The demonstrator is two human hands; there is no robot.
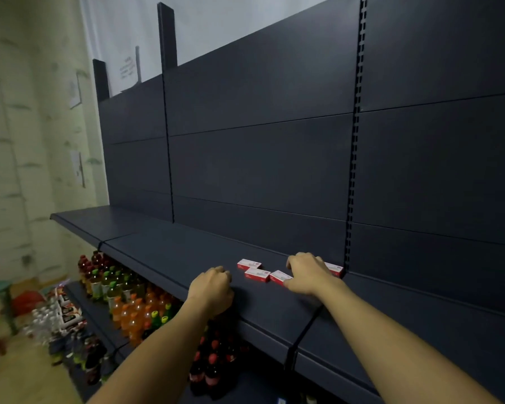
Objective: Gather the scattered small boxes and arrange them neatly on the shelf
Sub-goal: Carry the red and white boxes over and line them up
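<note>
**Desk:** So where do the small boxes lie relative to the hands?

**Photographer:** Four red-and-white small boxes are visible on the dark shelf [164,252], scattered at odd angles. The farthest box [248,264] and the middle box [257,274] lie apart from both hands, between them and slightly beyond. The near box [280,277] touches the right hand [308,274]; the last box [334,269] peeks out behind that hand, by the slotted upright [354,170].

**Desk:** And the hands themselves?

**Photographer:** The right hand lies fingers-down on the shelf, fingertips against the near box; whether it pinches it, I cannot tell. The left hand [212,287] is curled at the shelf's front edge, seemingly holding nothing, though I cannot tell for sure.

**Desk:** Which hand is nearer?

**Photographer:** The right, plainly. The boxes' long axes run roughly left-right, skewed; squaring them probably falls to that hand.
</note>
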